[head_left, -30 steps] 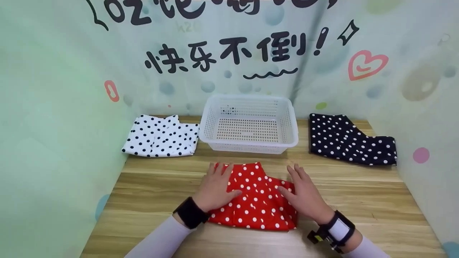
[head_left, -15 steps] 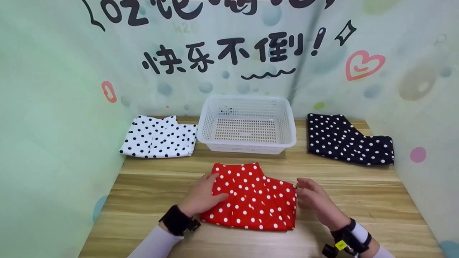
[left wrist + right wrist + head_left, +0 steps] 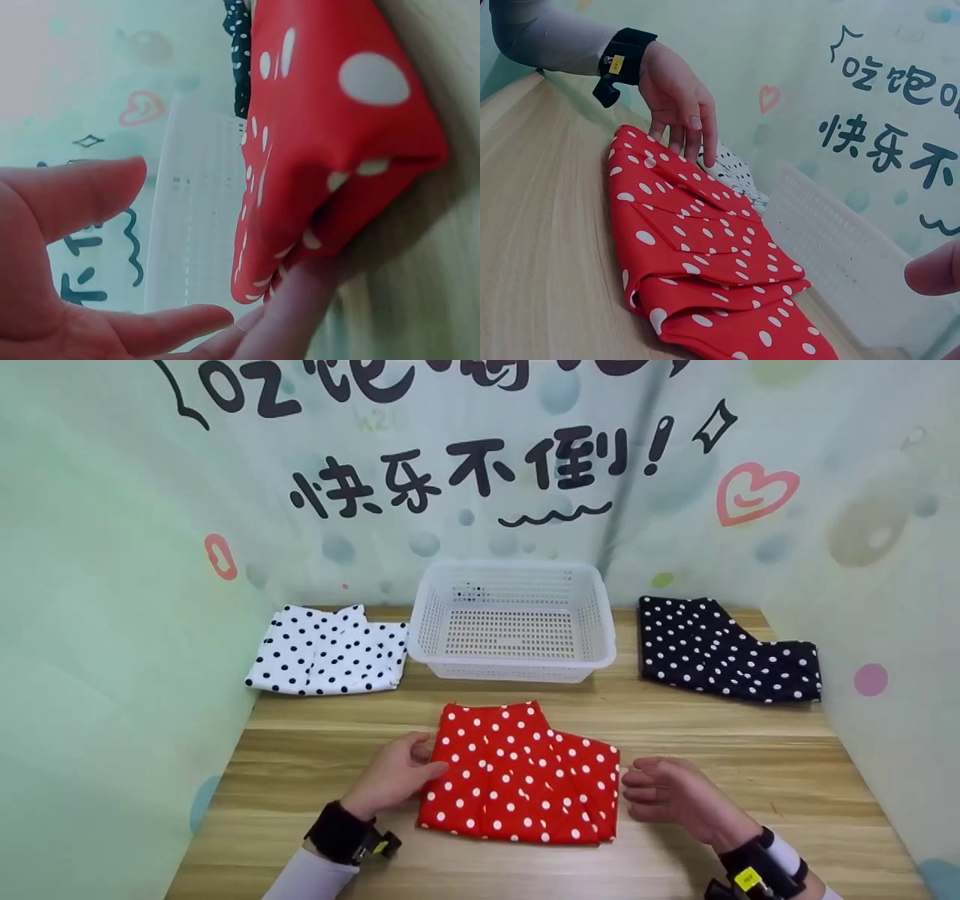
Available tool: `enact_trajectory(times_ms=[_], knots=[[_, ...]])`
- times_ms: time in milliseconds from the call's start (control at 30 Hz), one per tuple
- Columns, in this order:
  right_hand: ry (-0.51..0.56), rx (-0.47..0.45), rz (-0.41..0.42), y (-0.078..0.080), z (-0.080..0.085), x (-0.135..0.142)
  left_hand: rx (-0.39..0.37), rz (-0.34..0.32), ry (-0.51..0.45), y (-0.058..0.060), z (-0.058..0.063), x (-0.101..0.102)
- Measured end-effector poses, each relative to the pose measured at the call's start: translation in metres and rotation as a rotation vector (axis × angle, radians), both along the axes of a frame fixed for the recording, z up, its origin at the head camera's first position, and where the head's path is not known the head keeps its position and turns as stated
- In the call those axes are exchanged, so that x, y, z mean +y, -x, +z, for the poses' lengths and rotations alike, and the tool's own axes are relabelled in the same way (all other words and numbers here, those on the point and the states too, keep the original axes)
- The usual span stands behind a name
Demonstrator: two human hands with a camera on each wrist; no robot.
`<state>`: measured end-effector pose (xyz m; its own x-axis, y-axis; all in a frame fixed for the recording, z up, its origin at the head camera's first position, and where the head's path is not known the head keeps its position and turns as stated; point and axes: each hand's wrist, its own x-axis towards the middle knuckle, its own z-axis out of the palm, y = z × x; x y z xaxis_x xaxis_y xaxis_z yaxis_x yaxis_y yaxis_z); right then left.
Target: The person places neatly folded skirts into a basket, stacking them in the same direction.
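Observation:
A folded red garment with white dots (image 3: pixel 517 780) lies flat on the wooden table, its layered folds showing in the right wrist view. My left hand (image 3: pixel 394 776) is at its left edge; in the left wrist view the fingers (image 3: pixel 292 307) reach the garment's folded side while the thumb (image 3: pixel 90 191) stands well away from the cloth. Beside the right edge, my right hand (image 3: pixel 686 799) is held with its fingers relaxed and pointing towards the cloth, nothing in it. Only the tip of its thumb (image 3: pixel 936 270) shows in the right wrist view.
Behind the red garment stands a white plastic basket (image 3: pixel 510 669) with perforated sides. A folded white garment with black dots (image 3: pixel 330 652) lies to its left, a folded black one with white dots (image 3: pixel 724 652) to its right. Printed curtains (image 3: pixel 480 532) border the table.
Both hands have slid outward off the top of the red garment, the left to its left edge and the right past its right edge. The garment stays in place.

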<state>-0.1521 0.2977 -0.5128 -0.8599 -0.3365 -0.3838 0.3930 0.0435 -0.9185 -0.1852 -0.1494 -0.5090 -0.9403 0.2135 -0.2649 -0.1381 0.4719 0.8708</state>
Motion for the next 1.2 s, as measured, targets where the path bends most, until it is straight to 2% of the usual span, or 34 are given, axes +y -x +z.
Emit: enact_trajectory(times_ms=[200, 467, 767, 900, 1000, 1100, 1200], knots=[[0.050, -0.032, 0.014, -0.003, -0.003, -0.006, -0.006, -0.012, -0.083, -0.001, -0.006, -0.003], [0.086, -0.078, -0.060, -0.002, -0.007, -0.020, -0.112, -0.006, -0.197, 0.004, -0.019, 0.004], [0.158, -0.019, -0.125, 0.008, -0.014, -0.035, -0.158, -0.011, -0.263, 0.017, -0.023, 0.023], [0.111, -0.028, -0.158, 0.010, -0.018, -0.044, -0.163, -0.050, -0.262, 0.017, -0.023, 0.036], [0.051, -0.042, -0.206, 0.009, -0.021, -0.056, -0.111, -0.075, -0.218, 0.017, -0.023, 0.046], [0.005, -0.027, -0.236, 0.009, -0.022, -0.064, -0.074, -0.073, -0.177, 0.018, -0.023, 0.051], [-0.022, -0.003, -0.244, 0.010, -0.024, -0.064, -0.094, -0.077, -0.175, 0.019, -0.024, 0.051]])
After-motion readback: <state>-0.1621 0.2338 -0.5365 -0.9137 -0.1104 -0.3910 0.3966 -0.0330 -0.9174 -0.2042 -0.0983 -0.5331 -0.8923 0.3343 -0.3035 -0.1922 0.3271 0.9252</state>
